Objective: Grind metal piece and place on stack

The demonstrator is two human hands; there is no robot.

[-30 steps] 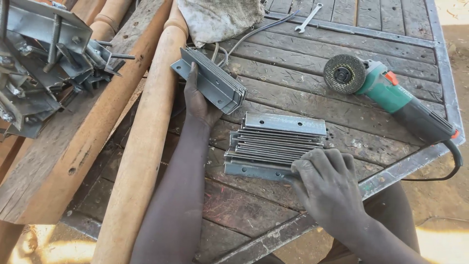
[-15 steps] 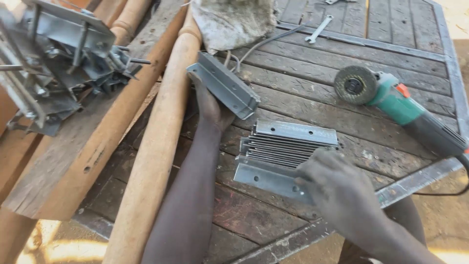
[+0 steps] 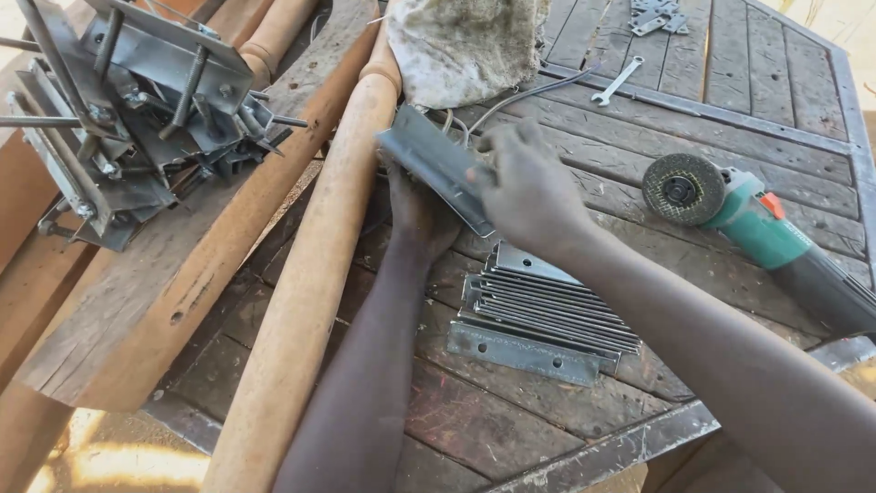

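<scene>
My left hand (image 3: 422,212) grips a grey metal angle bracket (image 3: 429,160) from below, holding it tilted above the wooden table (image 3: 511,429). My right hand (image 3: 525,187) rests on the bracket's right end, fingers curled over its edge. Just below the hands lies a stack of similar flat metal angle pieces (image 3: 547,315) on the planks.
A green angle grinder (image 3: 739,215) with a dark disc lies at the right. A round wooden post (image 3: 315,274) and a plank (image 3: 182,265) run along the left, with a heap of welded metal parts (image 3: 128,110). A cloth bag (image 3: 465,46), a spanner (image 3: 619,80) and small plates (image 3: 659,14) sit at the back.
My right hand has left the stack of metal pieces and moved up onto the bracket held by my left hand. The view has shifted closer and to the right.
</scene>
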